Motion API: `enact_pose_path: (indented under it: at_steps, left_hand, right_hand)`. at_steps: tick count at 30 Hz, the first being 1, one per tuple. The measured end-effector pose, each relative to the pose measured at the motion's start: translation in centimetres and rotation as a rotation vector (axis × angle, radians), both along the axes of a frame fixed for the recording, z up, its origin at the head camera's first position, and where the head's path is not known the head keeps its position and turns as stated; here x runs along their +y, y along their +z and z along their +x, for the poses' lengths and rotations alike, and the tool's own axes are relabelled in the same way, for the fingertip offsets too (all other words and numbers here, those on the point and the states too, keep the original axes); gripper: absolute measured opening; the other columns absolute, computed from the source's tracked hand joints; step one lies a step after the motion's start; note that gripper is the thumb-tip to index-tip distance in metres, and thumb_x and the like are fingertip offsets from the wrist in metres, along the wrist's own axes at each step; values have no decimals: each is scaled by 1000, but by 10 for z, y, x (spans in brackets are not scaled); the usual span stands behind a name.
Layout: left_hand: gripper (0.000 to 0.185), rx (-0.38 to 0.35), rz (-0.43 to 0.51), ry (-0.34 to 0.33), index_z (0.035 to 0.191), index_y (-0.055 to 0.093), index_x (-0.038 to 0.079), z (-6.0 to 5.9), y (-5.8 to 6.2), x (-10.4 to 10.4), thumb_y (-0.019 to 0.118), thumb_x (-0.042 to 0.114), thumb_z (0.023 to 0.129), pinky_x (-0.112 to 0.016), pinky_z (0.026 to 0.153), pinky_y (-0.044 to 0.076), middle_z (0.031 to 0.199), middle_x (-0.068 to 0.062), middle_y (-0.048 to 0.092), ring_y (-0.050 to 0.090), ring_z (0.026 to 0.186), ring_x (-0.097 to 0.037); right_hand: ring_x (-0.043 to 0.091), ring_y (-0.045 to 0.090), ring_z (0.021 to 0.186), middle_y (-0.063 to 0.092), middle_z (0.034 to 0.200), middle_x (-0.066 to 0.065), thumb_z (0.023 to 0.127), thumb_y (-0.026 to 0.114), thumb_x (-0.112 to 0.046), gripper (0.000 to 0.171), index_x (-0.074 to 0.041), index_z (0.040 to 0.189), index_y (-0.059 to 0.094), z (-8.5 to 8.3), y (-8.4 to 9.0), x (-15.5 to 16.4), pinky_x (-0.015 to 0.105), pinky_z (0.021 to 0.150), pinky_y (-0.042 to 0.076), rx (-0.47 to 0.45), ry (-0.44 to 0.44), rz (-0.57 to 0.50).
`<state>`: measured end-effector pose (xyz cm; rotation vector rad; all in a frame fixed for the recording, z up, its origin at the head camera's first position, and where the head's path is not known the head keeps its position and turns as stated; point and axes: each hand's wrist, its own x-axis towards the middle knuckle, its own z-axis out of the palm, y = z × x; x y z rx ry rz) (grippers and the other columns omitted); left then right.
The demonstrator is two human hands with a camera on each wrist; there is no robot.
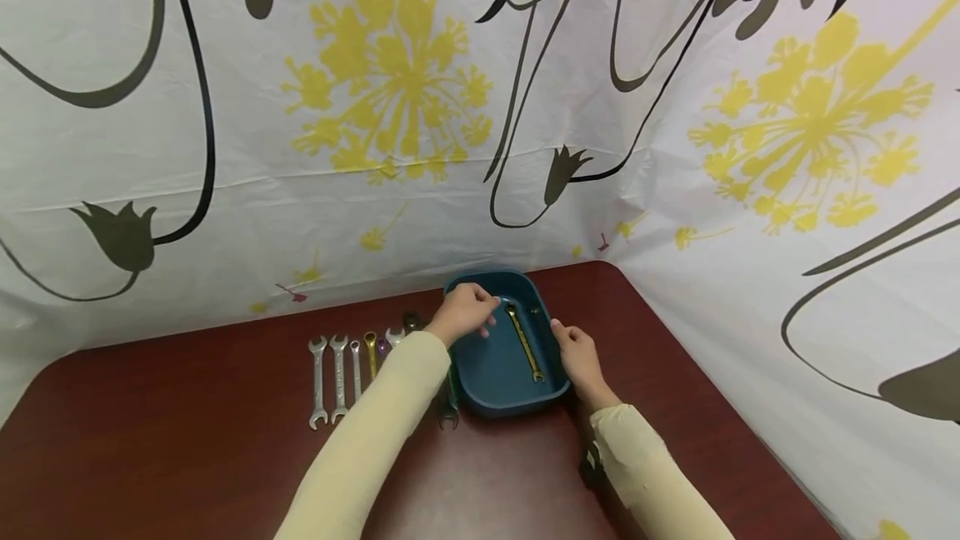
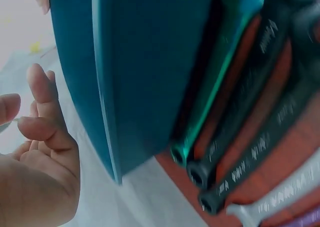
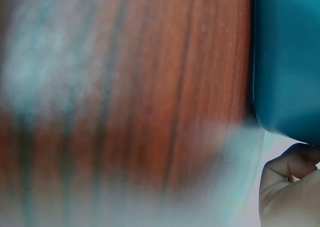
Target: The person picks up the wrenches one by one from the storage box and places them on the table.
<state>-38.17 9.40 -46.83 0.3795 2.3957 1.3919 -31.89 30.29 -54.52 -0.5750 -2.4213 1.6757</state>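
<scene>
A dark blue tray (image 1: 491, 373) stands on the table, with a gold wrench (image 1: 525, 342) lying inside it. My left hand (image 1: 465, 311) is over the tray's left half, fingers bent and thumb close to them. In the left wrist view a thin pale sliver shows by the fingertips of this left hand (image 2: 45, 162); I cannot tell whether they pinch it. At the tray's right rim, my right hand (image 1: 581, 357) grips the edge. The right wrist view shows part of this hand (image 3: 292, 189) against the tray wall (image 3: 290, 62).
Left of the tray lies a row of wrenches: silver ones (image 1: 318, 382), a gold one (image 1: 371, 348), black ones (image 2: 240, 167) and a green one (image 2: 220, 77) right beside the tray. My left forearm covers part of the row. Patterned sheeting (image 1: 375, 223) hangs behind the reddish-brown table (image 1: 187, 423).
</scene>
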Motion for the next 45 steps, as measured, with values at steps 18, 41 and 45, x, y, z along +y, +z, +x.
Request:
enact_pose_path:
  at_steps: [18, 41, 45]
  left_hand:
    - [16, -109, 94, 66, 94, 67, 5, 9, -37, 58, 61, 21, 95, -30, 58, 48, 81, -8, 71, 63, 57, -11]
    - [35, -25, -210, 173, 59, 61, 13, 24, -57, 85, 63, 27, 91, -28, 52, 40, 50, 0, 57, 61, 53, -17]
    - [34, 19, -294, 176, 60, 55, 13, 25, -60, 87, 65, 28, 89, -34, 55, 40, 57, -2, 56, 54, 53, -19]
  right_hand:
    - [14, 44, 65, 42, 69, 0, 99, 48, -48, 48, -1, 89, 56, 1, -1, -1, 28, 60, 38, 10, -32, 12]
    - [15, 39, 63, 38, 66, -2, 98, 52, -42, 41, -5, 80, 53, -4, -3, -2, 29, 60, 34, 47, -62, -16]
    - [15, 39, 63, 38, 65, -1, 99, 51, -42, 41, -5, 81, 54, -3, -3, -2, 29, 61, 35, 39, -54, -12]
